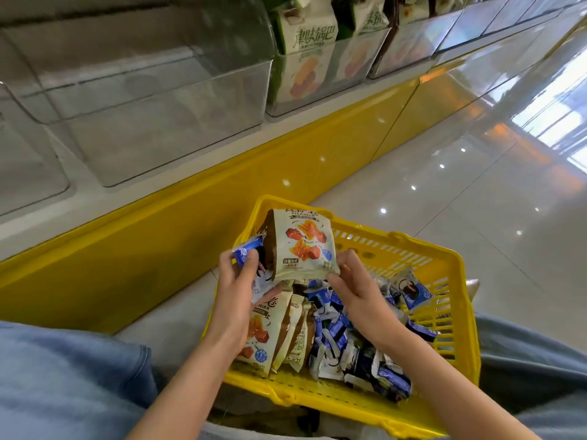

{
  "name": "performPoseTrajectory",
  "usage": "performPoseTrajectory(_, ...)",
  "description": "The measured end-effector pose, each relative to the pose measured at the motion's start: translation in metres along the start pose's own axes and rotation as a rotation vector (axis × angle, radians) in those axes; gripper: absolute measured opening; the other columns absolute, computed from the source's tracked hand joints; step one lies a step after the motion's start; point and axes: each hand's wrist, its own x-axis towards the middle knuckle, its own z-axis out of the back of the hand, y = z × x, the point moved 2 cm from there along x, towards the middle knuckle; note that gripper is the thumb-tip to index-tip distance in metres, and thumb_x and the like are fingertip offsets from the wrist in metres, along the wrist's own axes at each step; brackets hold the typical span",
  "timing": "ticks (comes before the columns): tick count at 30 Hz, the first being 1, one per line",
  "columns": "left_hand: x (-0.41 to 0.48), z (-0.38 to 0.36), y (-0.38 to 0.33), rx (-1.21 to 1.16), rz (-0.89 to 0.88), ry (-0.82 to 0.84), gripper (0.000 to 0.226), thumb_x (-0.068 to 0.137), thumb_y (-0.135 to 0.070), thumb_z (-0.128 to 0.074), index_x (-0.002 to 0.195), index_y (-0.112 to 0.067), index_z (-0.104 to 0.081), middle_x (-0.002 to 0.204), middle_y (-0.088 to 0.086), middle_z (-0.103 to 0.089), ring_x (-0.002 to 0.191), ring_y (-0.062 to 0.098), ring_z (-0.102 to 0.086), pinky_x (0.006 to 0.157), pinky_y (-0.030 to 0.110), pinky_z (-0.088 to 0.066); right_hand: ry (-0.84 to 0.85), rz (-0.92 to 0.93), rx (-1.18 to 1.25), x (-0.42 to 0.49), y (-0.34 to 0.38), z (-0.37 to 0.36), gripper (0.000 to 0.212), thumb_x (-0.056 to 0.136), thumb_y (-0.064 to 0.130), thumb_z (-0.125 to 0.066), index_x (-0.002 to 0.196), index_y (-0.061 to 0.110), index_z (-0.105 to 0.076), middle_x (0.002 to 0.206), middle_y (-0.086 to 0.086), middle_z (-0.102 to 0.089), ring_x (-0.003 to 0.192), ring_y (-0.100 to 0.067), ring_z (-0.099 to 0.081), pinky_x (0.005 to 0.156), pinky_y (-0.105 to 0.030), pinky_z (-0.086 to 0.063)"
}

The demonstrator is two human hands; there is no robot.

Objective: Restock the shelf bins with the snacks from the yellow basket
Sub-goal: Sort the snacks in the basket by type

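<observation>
1. A glossy, pale tiled floor (pixel 444 217) reflects ceiling lights and a bright window.
2. A yellow basket (pixel 349 404) sits low between the person's knees; whether it touches the tiles cannot be told.
3. A white shelf (pixel 190 168) with a yellow base panel (pixel 158 242) runs along the left.
4. Clear plastic bins (pixel 158 122) stand in a row on the shelf; those further right hold green-and-white snack packs (pixel 309 36).

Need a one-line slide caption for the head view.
Over the yellow basket, the left hand grips small blue packets while the right hand pinches a cream snack bag.
</observation>
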Motion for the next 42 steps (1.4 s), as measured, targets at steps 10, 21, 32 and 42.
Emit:
performPoseTrajectory(10, 0.023, 0.007, -0.013, 0.344, -0.238, -0.145, 0.028, 0.084, -0.017, -0.066, 0.094, -0.033, -0.045, 0.099, -0.005, -0.058, 0.090, 0.003, -0.059, 0.068, 0.016, -0.049, -0.039, -0.534, 0.621, 0.013, -0.008, -0.029, 0.058, 0.077, 0.055, -0.057, 0.119, 0.015, -0.056, 0.111, -0.003, -0.069, 0.101, -0.017, -0.067, 0.081, -0.027, -0.056)
performPoseTrajectory(21, -0.001, 0.012, -0.012, 0.497, -0.566, -0.318, 0.032, 0.088, -0.018, -0.060, 0.101, -0.038, -0.040, 0.096, -0.015, -0.052, 0.082, 0.000, -0.056, 0.068, 0.011, -0.046, -0.305, -0.355, 0.420, 0.021, -0.010, -0.036, 0.070, 0.070, 0.045, -0.069, 0.127, 0.019, -0.040, 0.113, 0.003, -0.064, 0.091, -0.005, -0.067, 0.066, -0.015, -0.054)
performPoseTrajectory(32, 0.006, 0.012, -0.010, 0.386, -0.339, -0.199, 0.030, 0.087, -0.018, -0.061, 0.111, -0.021, -0.045, 0.104, -0.002, -0.059, 0.089, 0.002, -0.062, 0.066, 0.011, -0.049, -0.137, -0.399, -0.001, 0.080, -0.023, -0.028, 0.044, 0.088, 0.047, -0.056, 0.116, 0.017, -0.040, 0.108, 0.003, -0.058, 0.089, -0.005, -0.059, 0.069, -0.021, -0.051)
performPoseTrajectory(42, -0.016, -0.017, 0.030, 0.548, -0.110, 0.269, 0.032, 0.097, -0.033, -0.038, 0.126, -0.046, -0.039, 0.108, -0.016, -0.054, 0.095, -0.010, -0.055, 0.074, 0.005, -0.045, -0.038, -0.264, 0.077, -0.001, -0.021, -0.017, 0.036, 0.085, 0.057, -0.041, 0.106, 0.031, -0.053, 0.088, 0.015, -0.065, 0.077, 0.000, -0.061, 0.068, -0.020, -0.050)
